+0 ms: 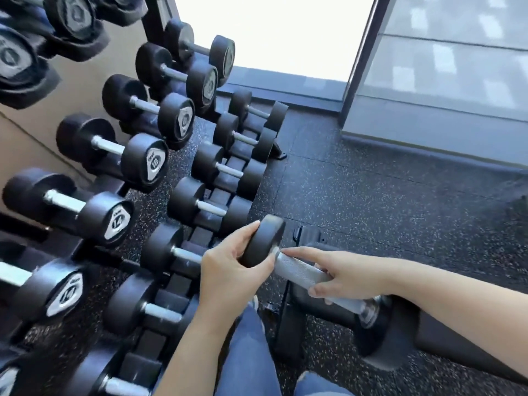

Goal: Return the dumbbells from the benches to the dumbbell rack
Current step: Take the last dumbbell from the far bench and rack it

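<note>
So I've got the dumbbell (303,274) up in both hands just beside the rack (183,252), carried crosswise, I'd guess because it's heavy enough that one hand alone would let it tip. My left hand (228,270) is cupped wide around the near black head with the fingers curled over its rim, while my right hand (340,277) is wrapped loosely over the knurled metal handle with the index finger laid straight along it. The far head hangs over the dark desk (445,335) on my right, and the lower rack row already looks pretty full, so I can't tell which cradle is free.
</note>
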Motion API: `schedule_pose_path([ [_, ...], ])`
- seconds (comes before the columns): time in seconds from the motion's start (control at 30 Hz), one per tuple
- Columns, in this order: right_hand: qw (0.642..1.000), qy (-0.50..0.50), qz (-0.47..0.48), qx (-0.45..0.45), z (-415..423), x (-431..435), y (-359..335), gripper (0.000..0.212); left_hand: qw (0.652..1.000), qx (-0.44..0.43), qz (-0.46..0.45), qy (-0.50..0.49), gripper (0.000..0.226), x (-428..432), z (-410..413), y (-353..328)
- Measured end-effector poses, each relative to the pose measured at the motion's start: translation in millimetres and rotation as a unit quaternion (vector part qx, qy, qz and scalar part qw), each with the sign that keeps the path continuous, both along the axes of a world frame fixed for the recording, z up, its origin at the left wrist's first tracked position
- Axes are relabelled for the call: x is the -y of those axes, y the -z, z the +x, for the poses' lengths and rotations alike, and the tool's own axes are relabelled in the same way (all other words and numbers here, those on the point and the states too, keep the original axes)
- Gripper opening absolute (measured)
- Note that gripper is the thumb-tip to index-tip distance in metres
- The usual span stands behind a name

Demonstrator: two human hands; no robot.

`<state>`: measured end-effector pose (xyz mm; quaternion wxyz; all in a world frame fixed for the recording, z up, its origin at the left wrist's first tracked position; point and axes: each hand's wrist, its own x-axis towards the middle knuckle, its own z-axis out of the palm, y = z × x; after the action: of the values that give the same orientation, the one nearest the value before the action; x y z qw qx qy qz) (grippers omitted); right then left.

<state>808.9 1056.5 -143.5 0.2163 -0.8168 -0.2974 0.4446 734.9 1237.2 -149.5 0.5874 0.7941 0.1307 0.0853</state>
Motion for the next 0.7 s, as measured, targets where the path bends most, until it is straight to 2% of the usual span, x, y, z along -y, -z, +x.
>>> schedule_pose_path([
  [0.37,0.992,0.125,0.027,-0.012,133.1,-82.7,10.5,0.072,0.993,0.006,0.021,0.113,0.049,-98.0,175.6,1.9],
  [0.7,0.983,0.174,0.039,-0.046,211.4,-80.6,15.2,0.072,0.989,-0.01,-0.003,0.147,0.048,-98.9,269.8,8.5],
])
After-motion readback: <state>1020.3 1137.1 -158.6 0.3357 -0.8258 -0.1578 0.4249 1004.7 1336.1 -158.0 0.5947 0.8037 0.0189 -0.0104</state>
